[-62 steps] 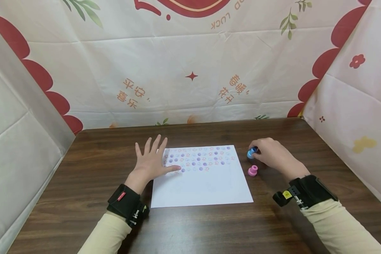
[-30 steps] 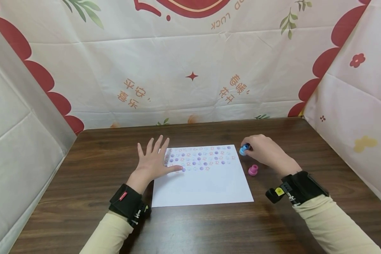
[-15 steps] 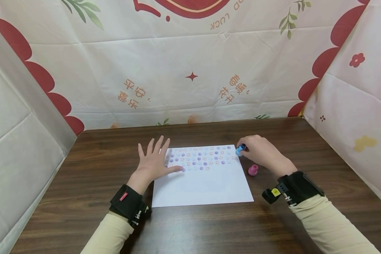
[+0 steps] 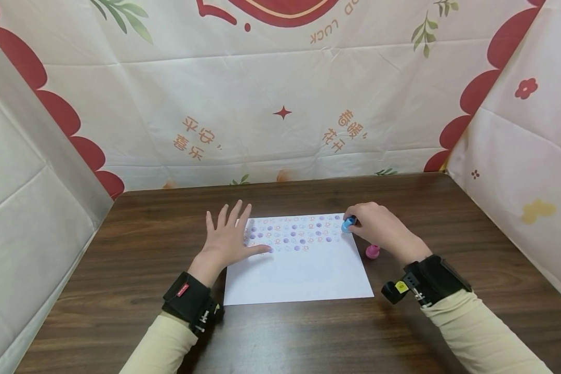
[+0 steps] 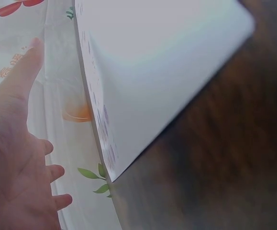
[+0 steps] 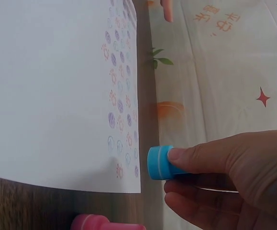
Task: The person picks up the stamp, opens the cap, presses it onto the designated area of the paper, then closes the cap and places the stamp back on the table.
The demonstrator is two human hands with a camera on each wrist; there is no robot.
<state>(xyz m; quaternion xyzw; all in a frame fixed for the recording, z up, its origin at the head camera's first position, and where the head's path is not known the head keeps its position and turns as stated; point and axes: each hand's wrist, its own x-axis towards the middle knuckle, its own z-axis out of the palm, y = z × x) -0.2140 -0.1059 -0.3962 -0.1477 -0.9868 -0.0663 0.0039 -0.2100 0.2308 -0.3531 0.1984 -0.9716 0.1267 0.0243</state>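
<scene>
A white sheet of paper (image 4: 299, 278) lies on the table, its upper part covered in rows of small purple, blue and red stamped prints (image 4: 293, 234). My left hand (image 4: 223, 243) is spread with straight fingers over the sheet's left edge, thumb reaching across the prints; the left wrist view shows its palm side (image 5: 14, 143). Between thumb and fingers, my right hand (image 4: 381, 224) pinches a small blue stamp (image 4: 347, 225) at the sheet's upper right edge. In the right wrist view, this blue stamp (image 6: 160, 163) appears close over the sheet's edge, its wide end toward the prints.
A pink stamp (image 4: 372, 252) stands on the brown wooden table (image 4: 285, 337), just right of the paper and below my right hand. Behind the table hangs a white patterned cloth (image 4: 280, 83), with more cloth along both sides.
My right hand has carried the blue stamp leftward, from the table beside the paper to over its upper right edge. The left hand stays nearly still; the pink stamp has not moved.
</scene>
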